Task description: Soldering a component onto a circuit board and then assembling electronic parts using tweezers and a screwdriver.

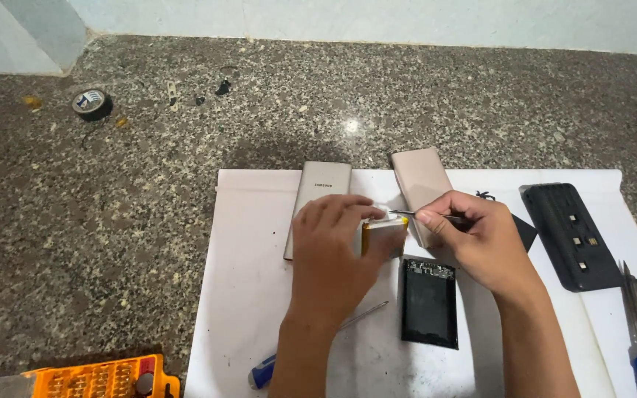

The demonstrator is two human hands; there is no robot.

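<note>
Two hands met over a flat battery pack (385, 234) on the white sheet (245, 295). The left hand (333, 250) lay palm-down on it, fingers closed over its left part and top edge, pinning it. The right hand (481, 239) came from the right, fingers pinched together on thin metal tweezers (414, 214). These ran nearly level, tip pointing left and reaching the pack's upper edge just beside the left fingertips. A black open case (429, 302) lay just below, near the right wrist.
</note>
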